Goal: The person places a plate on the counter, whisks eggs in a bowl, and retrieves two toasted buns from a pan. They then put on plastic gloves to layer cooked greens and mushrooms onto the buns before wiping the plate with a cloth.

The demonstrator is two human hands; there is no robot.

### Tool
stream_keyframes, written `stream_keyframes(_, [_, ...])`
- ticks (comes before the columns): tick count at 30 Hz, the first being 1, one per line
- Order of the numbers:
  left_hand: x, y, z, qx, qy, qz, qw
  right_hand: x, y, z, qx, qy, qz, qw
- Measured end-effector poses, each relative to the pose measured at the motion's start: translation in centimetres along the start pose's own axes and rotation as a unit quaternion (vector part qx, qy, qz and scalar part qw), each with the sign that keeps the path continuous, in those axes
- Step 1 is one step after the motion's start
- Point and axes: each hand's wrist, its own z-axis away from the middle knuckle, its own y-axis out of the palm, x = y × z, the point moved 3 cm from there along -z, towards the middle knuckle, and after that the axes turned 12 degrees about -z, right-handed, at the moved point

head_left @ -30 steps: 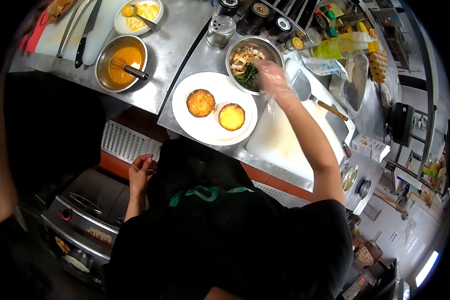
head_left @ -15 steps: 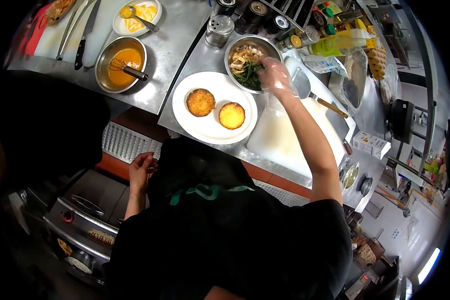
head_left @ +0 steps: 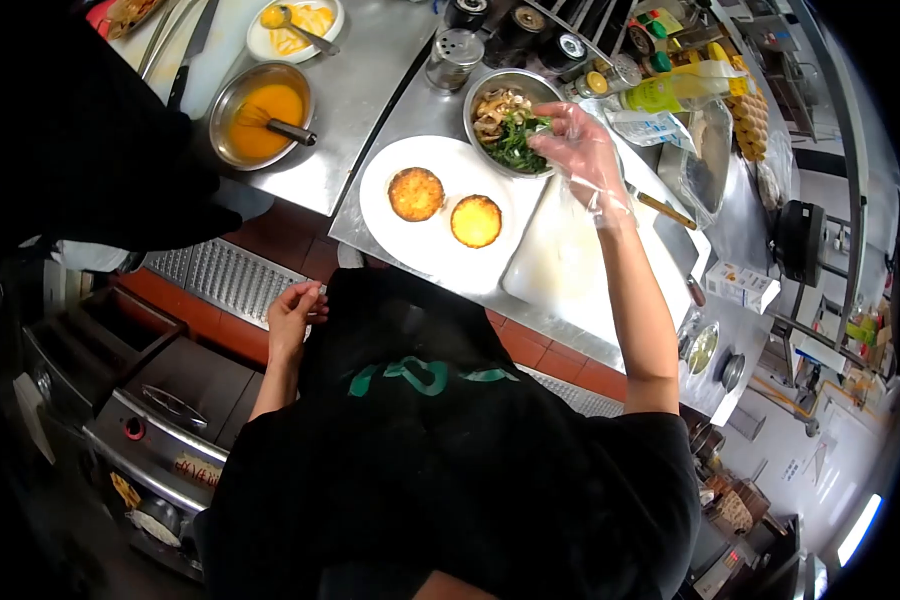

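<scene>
My right hand, in a clear plastic glove, is at the right rim of a metal bowl. Its fingers are bent but apart, beside the leafy greens; nothing shows between them. Sliced mushrooms share the bowl. Just below, a white oval plate bears two round browned pieces, one darker and one more yellow. My left hand is bare and low beside the black apron, fingers loosely curled and slightly apart, holding nothing visible.
A cutting board lies right of the plate. A bowl of orange liquid holds a whisk, near a small dish with a spoon. Shakers and bottles line the back. Another person's dark clothing is at left.
My right hand has drawn back from inside the bowl toward its right rim, its fingers parting. The other person has shifted, uncovering more floor at left. The counter view has moved slightly rightward.
</scene>
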Motion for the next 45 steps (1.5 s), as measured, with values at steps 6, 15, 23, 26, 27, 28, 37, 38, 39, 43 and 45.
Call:
stream_keyframes(6, [-2.3,1.6,0.2,0.017,0.033,0.022,0.999,3.0,6.6,2.7,0.142,0.017,-0.123,0.982])
stream_keyframes(15, [-0.4,0.8,0.8,0.007,0.009,0.048,0.999,-2.0,12.7,1.9,0.268,-0.030,0.048,0.962])
stream_keyframes(23, [-0.5,1.0,1.0,0.005,0.019,0.029,0.999,-1.2,13.3,2.6,0.241,-0.040,0.071,0.967])
stream_keyframes(26, [-0.8,1.4,0.6,0.001,0.041,0.003,0.999,-2.2,13.2,2.2,0.234,-0.068,0.103,0.964])
stream_keyframes(27, [-0.8,1.5,0.4,0.003,0.049,-0.001,0.999,-2.8,13.2,2.1,0.241,-0.097,0.130,0.957])
stream_keyframes(28, [-0.8,1.6,0.3,0.005,0.049,-0.003,0.999,-3.5,13.0,2.0,0.240,-0.095,0.130,0.957])
stream_keyframes(37, [-0.8,2.2,0.0,0.018,0.047,-0.028,0.998,-3.9,12.7,2.1,0.149,0.062,-0.162,0.974])
stream_keyframes(38, [-0.8,2.2,0.1,0.017,0.042,-0.031,0.998,-2.3,12.3,2.4,0.138,-0.146,0.057,0.978])
stream_keyframes(39, [-0.9,2.2,0.1,0.015,0.037,-0.034,0.999,-1.1,12.3,2.9,0.114,-0.339,0.270,0.894])
stream_keyframes(43, [-1.1,2.4,0.2,0.012,0.040,-0.034,0.999,-2.6,12.1,3.1,0.151,-0.328,0.242,0.901])
stream_keyframes(45, [-1.5,2.6,0.2,0.014,0.041,-0.040,0.998,-2.7,13.0,3.5,0.163,-0.296,0.274,0.900])
